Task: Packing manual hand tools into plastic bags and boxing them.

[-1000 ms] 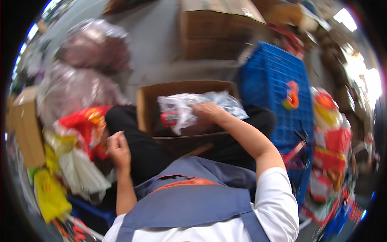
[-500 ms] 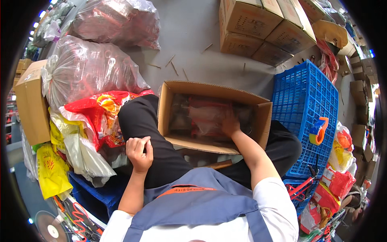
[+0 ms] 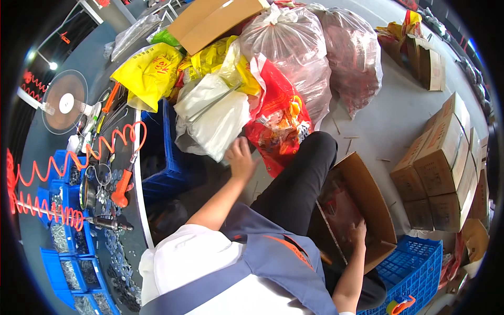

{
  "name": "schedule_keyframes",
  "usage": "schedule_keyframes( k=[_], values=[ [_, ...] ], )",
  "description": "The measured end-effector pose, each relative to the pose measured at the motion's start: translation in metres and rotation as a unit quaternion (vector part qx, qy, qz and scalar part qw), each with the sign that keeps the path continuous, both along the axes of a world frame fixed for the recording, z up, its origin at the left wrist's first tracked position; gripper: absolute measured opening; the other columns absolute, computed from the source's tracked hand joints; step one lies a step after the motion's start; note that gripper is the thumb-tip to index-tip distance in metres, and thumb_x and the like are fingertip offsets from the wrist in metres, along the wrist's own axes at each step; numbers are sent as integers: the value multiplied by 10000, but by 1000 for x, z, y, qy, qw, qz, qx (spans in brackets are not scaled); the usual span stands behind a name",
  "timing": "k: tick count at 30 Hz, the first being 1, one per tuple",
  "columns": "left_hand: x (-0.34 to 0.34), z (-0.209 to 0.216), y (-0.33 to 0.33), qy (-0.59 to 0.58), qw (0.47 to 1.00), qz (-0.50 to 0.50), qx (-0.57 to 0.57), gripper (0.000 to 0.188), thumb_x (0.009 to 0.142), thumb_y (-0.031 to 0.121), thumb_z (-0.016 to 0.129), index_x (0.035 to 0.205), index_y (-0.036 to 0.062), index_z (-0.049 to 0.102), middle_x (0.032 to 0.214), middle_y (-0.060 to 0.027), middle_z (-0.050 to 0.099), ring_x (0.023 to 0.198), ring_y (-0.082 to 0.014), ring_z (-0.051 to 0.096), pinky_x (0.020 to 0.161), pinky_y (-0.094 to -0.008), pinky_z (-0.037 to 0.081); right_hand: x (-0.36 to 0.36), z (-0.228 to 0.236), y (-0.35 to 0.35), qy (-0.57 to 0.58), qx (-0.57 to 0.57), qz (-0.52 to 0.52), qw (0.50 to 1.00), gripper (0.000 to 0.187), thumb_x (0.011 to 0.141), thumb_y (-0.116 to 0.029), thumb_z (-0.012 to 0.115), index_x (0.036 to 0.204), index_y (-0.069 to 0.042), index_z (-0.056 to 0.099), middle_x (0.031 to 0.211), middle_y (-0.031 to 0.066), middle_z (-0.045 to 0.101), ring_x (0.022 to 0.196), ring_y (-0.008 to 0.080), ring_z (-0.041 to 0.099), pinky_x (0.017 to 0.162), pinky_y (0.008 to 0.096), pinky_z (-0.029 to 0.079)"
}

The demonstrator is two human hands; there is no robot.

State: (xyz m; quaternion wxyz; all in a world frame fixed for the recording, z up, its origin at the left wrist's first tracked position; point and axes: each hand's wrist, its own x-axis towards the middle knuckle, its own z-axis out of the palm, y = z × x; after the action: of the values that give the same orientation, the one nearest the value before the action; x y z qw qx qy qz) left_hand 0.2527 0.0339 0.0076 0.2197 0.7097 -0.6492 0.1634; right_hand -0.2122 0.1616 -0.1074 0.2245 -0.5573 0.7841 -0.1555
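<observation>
My left hand (image 3: 241,158) reaches out beside a white plastic bag (image 3: 212,113), fingers apart and slightly blurred, with nothing in them. That bag has thin dark strips lying on it. Between my legs stands an open cardboard box (image 3: 367,210), tilted in the view. Inside it lies a reddish bundle in clear plastic (image 3: 340,210). My right hand (image 3: 358,233) is down in the box against the bundle; its fingers are partly hidden, so their grip is unclear. Just beyond the left hand is a red printed bag (image 3: 281,118).
Large clear sacks (image 3: 289,52) stand ahead, near a yellow bag (image 3: 149,73). Stacked cartons (image 3: 438,163) are at the right, above a blue crate (image 3: 415,273) with a tape dispenser (image 3: 400,305). On the left, a bench carries blue parts bins (image 3: 63,239) and a coiled red hose (image 3: 79,163).
My view has swung left, bringing the bench and bins in. The left hand has gone from loosely curled above my leg to stretched out by the white bag. My right hand stays in the box.
</observation>
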Motion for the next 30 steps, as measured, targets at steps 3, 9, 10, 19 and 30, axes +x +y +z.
schedule_keyframes(
  k=[3, 9, 10, 19, 30],
  values=[
    [39, -21, -30, -21, 996, 89, 19, 655, 719, 316, 685, 1245, 17, 434, 1205, -201, 406, 1126, -364, 393, 886, -511, 351, -5, 4, 16, 4, 1, 6, 1000, 548, 793, -224, 625, 1214, 75, 441, 1146, 269, 534, 1078, 388, 518, 916, 418, 421],
    [104, -36, -101, 153, 987, -13, 55, 161, 726, 202, 644, 714, 44, 673, 692, -183, 611, 676, -363, 606, 624, -416, 480, 12, 14, 38, -59, 38, 22, 997, 444, 775, -194, 621, 1133, 50, 524, 1130, 242, 544, 1059, 383, 515, 907, 418, 421],
    [104, -25, -102, 198, 978, -22, 60, 190, 720, 220, 660, 664, 38, 656, 647, -189, 600, 645, -364, 602, 615, -422, 471, 15, 21, 41, -57, 26, 23, 998, 425, 775, -192, 620, 1122, 39, 537, 1103, 237, 559, 1042, 380, 526, 899, 416, 427],
    [172, 1, -112, 276, 958, -52, 53, 266, 830, 236, 600, 709, 0, 620, 679, -181, 611, 647, -343, 597, 606, -409, 446, 47, 43, 42, -75, 55, 41, 995, 363, 782, -155, 624, 1090, 26, 566, 1038, 210, 612, 992, 328, 588, 854, 360, 464],
    [103, -29, -105, 130, 987, -88, 31, 152, 733, 168, 655, 739, 16, 656, 892, -109, 618, 897, -321, 560, 776, -387, 473, 45, 36, 43, -79, 51, 21, 995, 369, 801, -128, 622, 1124, 35, 550, 1056, 217, 611, 997, 301, 598, 861, 343, 465]
  ],
)
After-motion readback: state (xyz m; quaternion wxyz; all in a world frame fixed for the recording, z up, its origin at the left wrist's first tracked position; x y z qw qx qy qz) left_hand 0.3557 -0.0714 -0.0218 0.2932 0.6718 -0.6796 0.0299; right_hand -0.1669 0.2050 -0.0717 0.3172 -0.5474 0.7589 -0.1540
